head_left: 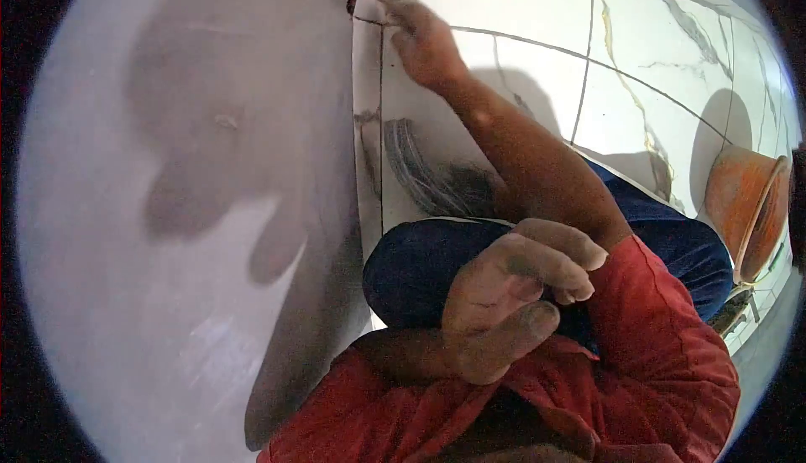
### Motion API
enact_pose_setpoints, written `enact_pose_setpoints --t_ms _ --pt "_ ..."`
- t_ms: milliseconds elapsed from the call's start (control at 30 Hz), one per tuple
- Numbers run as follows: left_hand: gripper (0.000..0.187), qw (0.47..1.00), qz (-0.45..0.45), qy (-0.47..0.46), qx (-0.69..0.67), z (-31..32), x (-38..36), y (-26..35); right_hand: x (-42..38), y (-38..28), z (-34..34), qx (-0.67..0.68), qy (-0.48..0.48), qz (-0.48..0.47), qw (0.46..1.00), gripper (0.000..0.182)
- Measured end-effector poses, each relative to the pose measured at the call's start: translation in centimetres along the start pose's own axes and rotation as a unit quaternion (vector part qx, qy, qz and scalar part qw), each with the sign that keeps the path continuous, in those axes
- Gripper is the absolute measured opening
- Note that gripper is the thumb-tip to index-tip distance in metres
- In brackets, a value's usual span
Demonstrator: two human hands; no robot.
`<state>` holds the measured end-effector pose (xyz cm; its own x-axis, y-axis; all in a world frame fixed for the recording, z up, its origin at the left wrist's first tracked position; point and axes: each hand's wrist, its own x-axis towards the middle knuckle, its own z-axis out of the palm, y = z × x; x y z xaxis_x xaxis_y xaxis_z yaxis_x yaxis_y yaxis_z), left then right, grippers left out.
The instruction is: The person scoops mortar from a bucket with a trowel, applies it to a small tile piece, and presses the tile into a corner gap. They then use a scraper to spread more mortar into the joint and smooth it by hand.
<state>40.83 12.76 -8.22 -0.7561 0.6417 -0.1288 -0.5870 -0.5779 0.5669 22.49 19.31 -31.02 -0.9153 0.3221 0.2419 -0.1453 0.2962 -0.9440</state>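
My right hand reaches to the far corner where the wall meets the floor. Its fingers are bent together at the end of a narrow white skirting strip; whether they pinch something small is hidden. A small dark spot shows at the strip's far end. My left hand hovers over my lap, palm turned up, dusty, with its fingers half curled and the thumb apart. Nothing is in it. Grey dusty smears mark the floor tile below my right forearm.
A plain grey wall rises along the left, carrying my shadow. White veined floor tiles with dark joints spread to the right. An orange tub is at the right edge, close to my knee.
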Motion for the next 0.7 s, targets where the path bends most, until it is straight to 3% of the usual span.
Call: enact_pose_setpoints --t_ms 33,133,200,367,467,533,600,633,700 --pt "0.025 1.0 -0.004 -0.005 0.009 -0.1 -0.3 0.0 0.1 -0.4 -0.1 0.039 0.032 0.019 0.999 0.051" --pt "0.026 1.0 -0.004 -0.01 0.01 -0.1 -0.2 0.5 0.5 -1.0 0.4 0.049 -0.008 0.044 0.998 0.048" --pt "0.026 1.0 -0.012 -0.01 -0.001 0.1 -0.1 0.7 0.7 -0.8 1.2 0.05 0.001 0.006 0.999 0.046" --pt "0.027 0.999 -0.027 -0.011 -0.04 0.7 0.1 1.0 0.9 -1.3 0.9 -0.049 -0.051 0.012 0.997 0.051" --pt "0.027 0.999 -0.035 -0.012 -0.031 0.7 0.1 0.3 0.3 -2.2 -0.1 -0.03 -0.066 0.01 0.997 0.054" --pt "0.027 0.999 -0.029 -0.006 -0.033 0.5 -0.1 -0.3 0.0 -2.2 0.3 -0.018 -0.05 0.003 0.999 0.056" --pt "0.028 1.0 -0.007 -0.007 -0.016 0.4 0.0 -0.2 -0.5 -2.4 1.0 0.029 -0.027 0.105 0.994 0.054" --pt "0.029 1.0 0.013 -0.005 0.001 0.3 -0.1 0.0 -0.8 -2.5 1.4 0.034 -0.033 0.11 0.993 0.054" --pt "0.029 1.0 0.022 0.006 -0.007 0.2 -0.2 0.0 -1.0 -2.6 2.1 0.013 0.013 0.043 0.999 0.051"
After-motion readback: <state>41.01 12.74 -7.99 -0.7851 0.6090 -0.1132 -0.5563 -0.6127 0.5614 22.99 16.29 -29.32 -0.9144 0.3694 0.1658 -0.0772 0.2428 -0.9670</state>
